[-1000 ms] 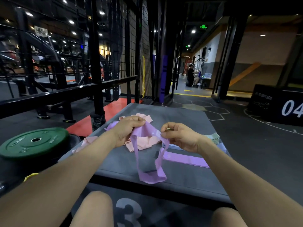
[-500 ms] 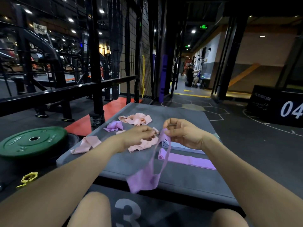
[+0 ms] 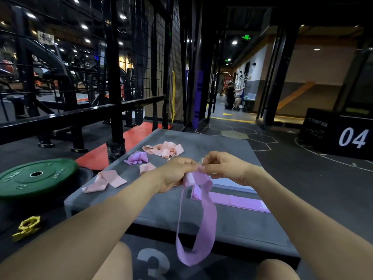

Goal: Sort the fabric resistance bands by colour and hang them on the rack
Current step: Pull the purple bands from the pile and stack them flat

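A purple fabric band (image 3: 198, 223) hangs in a long loop over the front of the grey soft box (image 3: 226, 150). My left hand (image 3: 173, 174) and my right hand (image 3: 224, 168) pinch its top edge, fingertips almost touching. A flat purple band (image 3: 236, 201) lies on the box under my right forearm. A crumpled purple band (image 3: 136, 158) sits further back on the left. Pink bands lie around it: a bunch (image 3: 164, 149) at the back, a small piece (image 3: 146, 167) and a folded one (image 3: 105, 181) near the left edge.
A green weight plate (image 3: 34, 178) lies on the floor to the left, with a yellow clip (image 3: 27, 227) in front of it. Black rails and a wire-mesh rack (image 3: 141, 63) stand behind the box. A black box marked 04 (image 3: 343, 134) stands at the right. A person crouches in the far corridor.
My hands have come together over the box and both now pinch the top of the purple band. Its loop has dropped lower and hangs straighter than before.
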Available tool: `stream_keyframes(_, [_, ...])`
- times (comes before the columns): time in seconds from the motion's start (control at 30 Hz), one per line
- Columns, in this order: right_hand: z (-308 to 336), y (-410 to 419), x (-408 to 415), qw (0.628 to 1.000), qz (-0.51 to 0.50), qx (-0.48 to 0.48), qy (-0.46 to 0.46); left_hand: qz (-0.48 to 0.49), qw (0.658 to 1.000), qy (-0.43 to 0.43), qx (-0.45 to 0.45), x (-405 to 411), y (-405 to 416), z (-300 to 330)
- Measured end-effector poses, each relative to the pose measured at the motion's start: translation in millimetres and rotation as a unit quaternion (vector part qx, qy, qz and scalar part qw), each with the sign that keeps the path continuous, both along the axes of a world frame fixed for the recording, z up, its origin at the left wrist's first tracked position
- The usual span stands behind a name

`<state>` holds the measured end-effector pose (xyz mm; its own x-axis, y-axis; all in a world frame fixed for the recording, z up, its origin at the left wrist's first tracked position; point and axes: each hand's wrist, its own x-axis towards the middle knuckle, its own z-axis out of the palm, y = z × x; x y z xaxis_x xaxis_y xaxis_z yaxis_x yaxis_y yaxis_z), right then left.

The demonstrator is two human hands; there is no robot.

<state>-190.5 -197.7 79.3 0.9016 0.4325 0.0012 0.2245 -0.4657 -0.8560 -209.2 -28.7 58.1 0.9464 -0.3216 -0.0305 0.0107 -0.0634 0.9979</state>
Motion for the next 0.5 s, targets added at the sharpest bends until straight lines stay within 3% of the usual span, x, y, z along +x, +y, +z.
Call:
stream_keyframes(0.13, [0.6,1.4,-4.1,0.998,-0.021,-0.060,0.006,0.012,0.999,-0.017,-0.039,1.4,-1.1,0.4])
stream_keyframes(0.5, [18.9,2.3,-4.2,0.993,-0.040,-0.081,-0.077,0.078,0.992,-0.098,0.028,3.9,-3.7,1.3])
